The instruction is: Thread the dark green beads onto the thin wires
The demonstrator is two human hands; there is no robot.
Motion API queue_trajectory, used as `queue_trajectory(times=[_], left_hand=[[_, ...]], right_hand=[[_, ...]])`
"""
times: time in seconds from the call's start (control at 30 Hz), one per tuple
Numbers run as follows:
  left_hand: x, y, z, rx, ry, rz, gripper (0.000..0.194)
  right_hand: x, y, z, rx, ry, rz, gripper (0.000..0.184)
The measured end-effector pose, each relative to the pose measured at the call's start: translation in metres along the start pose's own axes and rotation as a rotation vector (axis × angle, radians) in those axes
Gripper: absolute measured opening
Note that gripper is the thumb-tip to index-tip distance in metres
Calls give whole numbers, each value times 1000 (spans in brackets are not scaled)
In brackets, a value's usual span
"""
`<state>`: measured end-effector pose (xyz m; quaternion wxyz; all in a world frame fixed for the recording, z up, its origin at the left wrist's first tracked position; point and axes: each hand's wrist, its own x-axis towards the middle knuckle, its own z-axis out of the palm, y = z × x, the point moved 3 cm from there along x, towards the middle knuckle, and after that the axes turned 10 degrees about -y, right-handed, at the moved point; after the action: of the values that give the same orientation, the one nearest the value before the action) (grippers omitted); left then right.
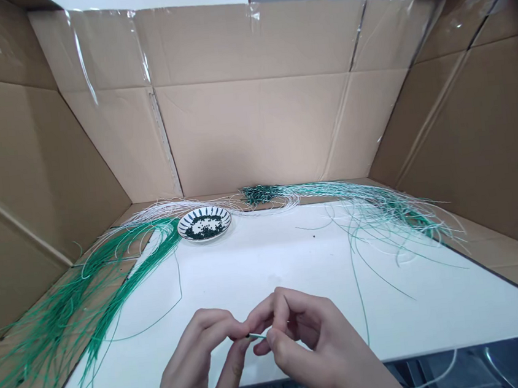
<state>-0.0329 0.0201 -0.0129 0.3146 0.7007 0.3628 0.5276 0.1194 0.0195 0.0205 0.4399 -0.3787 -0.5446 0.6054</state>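
My left hand [202, 360] and my right hand [311, 343] meet at the near edge of the white board [271, 267]. Both pinch a short stretch of thin green wire [257, 336] between thumb and fingers. The left fingertips seem to press a tiny dark bead at the wire's end; it is too small to be sure. A small patterned dish [204, 223] with several dark beads sits at the far left of the board.
A thick bundle of green wires [80, 299] fans out at the left. A tangle of green and white wires [381, 212] lies at the right and back. Cardboard walls [250, 108] enclose the board on three sides.
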Motion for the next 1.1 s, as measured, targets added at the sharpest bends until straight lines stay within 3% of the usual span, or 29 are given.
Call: queue_trajectory(times=[0.5, 0.7, 1.1], left_hand=[[4, 0, 4, 4, 13, -2, 21], [0, -5, 4, 26, -16, 36, 23], [3, -6, 7, 361, -53, 156, 25]], right_hand=[[0, 5, -1, 36, 37, -11, 17], [-1, 4, -2, -63, 74, -8, 17], [-3, 7, -1, -239, 156, -80, 18]])
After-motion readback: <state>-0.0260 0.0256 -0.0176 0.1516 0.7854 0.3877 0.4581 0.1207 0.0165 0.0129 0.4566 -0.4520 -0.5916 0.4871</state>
